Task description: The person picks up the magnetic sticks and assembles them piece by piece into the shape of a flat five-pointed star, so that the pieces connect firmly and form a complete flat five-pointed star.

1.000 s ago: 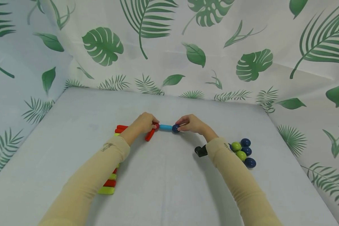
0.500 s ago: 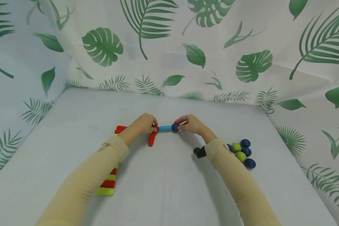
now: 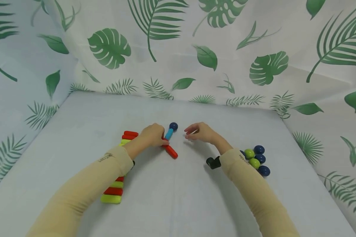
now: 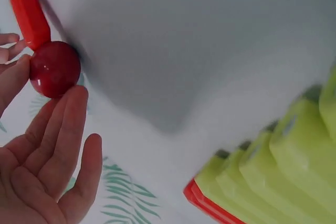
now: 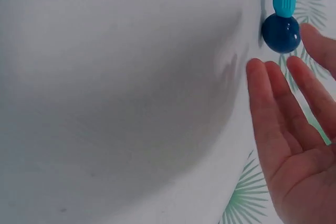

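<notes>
Mid-frame, I see the left hand (image 3: 152,135) with its fingers pinching a shiny red ball (image 4: 55,69). A red plastic stick (image 3: 171,152) meets it; a light blue plastic stick (image 3: 168,134) runs up to a dark blue ball (image 3: 173,126). The right hand (image 3: 201,132) holds nothing, fingers apart. I'd grip the red ball firmly and turn gently, so nothing pops off. Loose balls (image 3: 256,160), right, and loose sticks (image 3: 112,191), left, lie right on the white surface (image 3: 190,197), not in boxes.

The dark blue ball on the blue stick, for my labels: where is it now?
Central in the head view, the dark blue ball sits between the left hand and right hand, at the far end of the blue stick.
</notes>
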Motion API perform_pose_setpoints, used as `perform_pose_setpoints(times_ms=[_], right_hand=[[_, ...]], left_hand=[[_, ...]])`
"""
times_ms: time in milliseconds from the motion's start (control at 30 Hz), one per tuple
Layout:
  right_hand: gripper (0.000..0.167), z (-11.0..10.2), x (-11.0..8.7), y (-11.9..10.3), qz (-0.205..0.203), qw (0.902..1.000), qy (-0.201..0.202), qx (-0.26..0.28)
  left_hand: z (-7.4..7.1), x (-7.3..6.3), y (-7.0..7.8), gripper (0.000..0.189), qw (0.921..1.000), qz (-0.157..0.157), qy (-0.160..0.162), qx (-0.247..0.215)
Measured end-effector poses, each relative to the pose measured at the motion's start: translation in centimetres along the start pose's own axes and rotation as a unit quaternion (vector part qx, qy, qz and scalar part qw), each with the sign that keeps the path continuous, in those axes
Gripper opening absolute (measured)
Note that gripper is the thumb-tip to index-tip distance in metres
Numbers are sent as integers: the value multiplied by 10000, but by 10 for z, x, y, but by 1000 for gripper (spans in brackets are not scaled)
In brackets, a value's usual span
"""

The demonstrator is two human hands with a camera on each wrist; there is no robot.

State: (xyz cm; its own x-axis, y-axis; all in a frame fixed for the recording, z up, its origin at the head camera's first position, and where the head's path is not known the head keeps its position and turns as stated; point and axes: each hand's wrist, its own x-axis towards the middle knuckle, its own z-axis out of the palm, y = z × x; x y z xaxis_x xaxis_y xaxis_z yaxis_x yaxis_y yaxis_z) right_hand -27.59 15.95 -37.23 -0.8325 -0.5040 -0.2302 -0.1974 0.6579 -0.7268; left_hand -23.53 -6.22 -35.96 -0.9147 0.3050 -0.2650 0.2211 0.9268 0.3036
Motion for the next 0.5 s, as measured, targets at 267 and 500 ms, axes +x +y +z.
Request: perform_pose_setpoints(times_ms=[267,500], right_hand=[[37,11,-8,4,-233,9973,-681,115],[33,14,-15,-2,-355,9956,-866,42]], left_hand=[[5,-1,12,39,9997,-142,194,49],[7,-4,20,41,9990,-249,361,110]])
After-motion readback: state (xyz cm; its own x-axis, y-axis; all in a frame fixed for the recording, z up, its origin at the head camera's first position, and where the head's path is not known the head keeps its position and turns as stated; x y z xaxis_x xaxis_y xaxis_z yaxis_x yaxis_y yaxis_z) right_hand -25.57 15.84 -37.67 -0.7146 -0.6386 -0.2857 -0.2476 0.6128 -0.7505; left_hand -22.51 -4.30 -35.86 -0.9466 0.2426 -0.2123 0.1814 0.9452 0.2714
